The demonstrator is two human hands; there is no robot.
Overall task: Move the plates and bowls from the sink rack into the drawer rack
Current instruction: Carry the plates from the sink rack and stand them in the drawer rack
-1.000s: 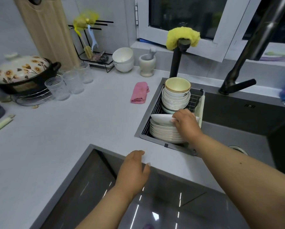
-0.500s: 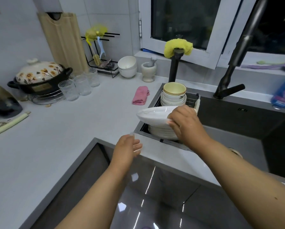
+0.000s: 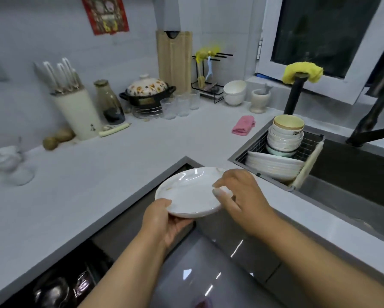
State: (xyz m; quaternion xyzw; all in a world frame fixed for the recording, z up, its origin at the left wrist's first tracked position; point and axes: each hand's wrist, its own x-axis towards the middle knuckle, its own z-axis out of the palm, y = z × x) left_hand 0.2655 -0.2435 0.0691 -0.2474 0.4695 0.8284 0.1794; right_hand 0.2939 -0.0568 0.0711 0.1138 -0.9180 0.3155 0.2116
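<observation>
While both hands, left hand (image 3: 162, 221) and right hand (image 3: 237, 196), pinch opposite rims of the plate (image 3: 186, 194), a loosened grip during handover could drop it onto the drawer rack (image 3: 59, 285) below

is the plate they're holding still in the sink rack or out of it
Out. The plate is held by both hands over the counter's edge, left of the sink rack, where a stack of plates remains.

White plate (image 3: 190, 193) held between both hands.
Shallow, glossy, nearly level; stacked plates (image 3: 273, 166) and bowls (image 3: 285, 136) sit in the sink rack (image 3: 310, 161) beyond the right hand (image 3: 242, 194).
</observation>
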